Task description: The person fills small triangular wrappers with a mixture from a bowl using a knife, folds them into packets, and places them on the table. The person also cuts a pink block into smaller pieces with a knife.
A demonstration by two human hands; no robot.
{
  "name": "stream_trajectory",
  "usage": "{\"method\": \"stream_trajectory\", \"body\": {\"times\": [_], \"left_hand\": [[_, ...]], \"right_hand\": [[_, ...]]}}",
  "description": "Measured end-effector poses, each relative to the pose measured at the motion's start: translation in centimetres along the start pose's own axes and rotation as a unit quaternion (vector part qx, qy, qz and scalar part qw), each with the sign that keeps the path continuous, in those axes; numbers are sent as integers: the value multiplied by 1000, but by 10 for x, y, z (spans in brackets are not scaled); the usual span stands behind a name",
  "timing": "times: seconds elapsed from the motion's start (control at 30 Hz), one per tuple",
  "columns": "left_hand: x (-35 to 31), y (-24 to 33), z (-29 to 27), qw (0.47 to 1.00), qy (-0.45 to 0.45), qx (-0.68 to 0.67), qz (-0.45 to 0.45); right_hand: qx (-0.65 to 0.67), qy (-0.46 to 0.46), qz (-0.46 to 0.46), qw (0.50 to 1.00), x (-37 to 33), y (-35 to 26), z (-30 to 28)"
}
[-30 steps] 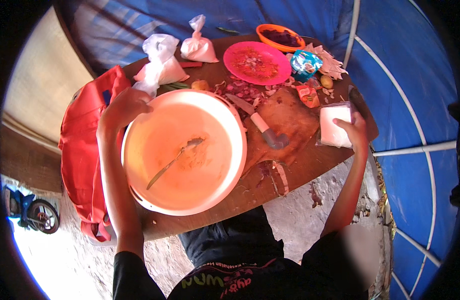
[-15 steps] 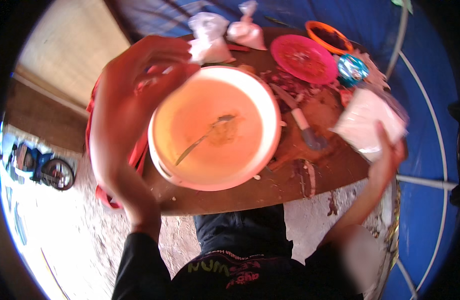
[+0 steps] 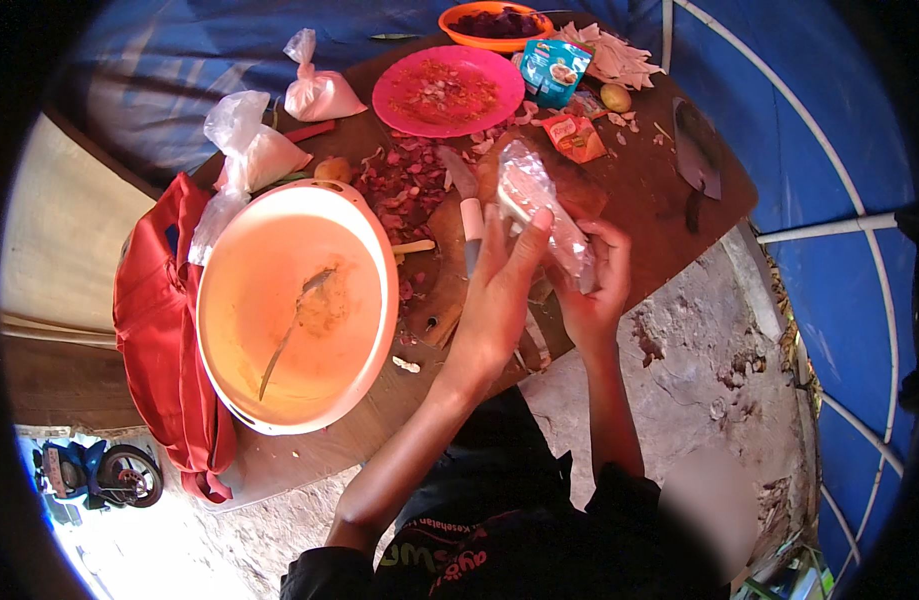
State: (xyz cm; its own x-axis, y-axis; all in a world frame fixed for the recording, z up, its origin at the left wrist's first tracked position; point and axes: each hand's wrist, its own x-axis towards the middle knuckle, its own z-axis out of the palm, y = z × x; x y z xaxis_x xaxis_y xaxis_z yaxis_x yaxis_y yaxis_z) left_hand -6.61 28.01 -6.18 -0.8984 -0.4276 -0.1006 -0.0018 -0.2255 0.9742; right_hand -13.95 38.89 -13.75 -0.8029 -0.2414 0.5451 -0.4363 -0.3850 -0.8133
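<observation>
Both hands meet above the near edge of the table (image 3: 669, 215), over the wooden cutting board (image 3: 579, 200). The right hand (image 3: 589, 285) has its grip closed around the lower end of a clear plastic packet (image 3: 539, 205) of white contents. The left hand (image 3: 499, 285) lies flat against the packet's left side, fingers extended and thumb behind, only loosely closed on it. The packet's long axis runs from the right palm up and to the left, away from the person; its free end is nearer the left fingertips.

To the left stands a large white basin (image 3: 374, 250), holding a metal spoon (image 3: 294, 325) and a small smear of brownish paste. A knife with a white handle (image 3: 469, 215) lies on the board, just left of the hands.

Farther off: onion skins (image 3: 399, 190), a pink plate (image 3: 394, 100) with chopped bits, an orange bowl (image 3: 449, 20) of dark contents, two knotted plastic bags (image 3: 319, 95). A red bag (image 3: 154, 310) hangs at the table's left edge.
</observation>
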Motion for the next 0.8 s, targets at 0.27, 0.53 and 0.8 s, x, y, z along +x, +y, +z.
{"method": "stream_trajectory", "body": {"times": [0.27, 0.53, 0.8], "left_hand": [[16, -7, -7, 989, -5, -134, -68], [15, -12, 2, 989, 26, -130, -65], [19, -20, 6, 994, 38, -89, -49]], "right_hand": [[-82, -157, 63, 982, 20, -40, -11], [-157, -96, 115, 976, 44, -58, -1], [-334, -134, -21, 933, 57, -83, -3]]}}
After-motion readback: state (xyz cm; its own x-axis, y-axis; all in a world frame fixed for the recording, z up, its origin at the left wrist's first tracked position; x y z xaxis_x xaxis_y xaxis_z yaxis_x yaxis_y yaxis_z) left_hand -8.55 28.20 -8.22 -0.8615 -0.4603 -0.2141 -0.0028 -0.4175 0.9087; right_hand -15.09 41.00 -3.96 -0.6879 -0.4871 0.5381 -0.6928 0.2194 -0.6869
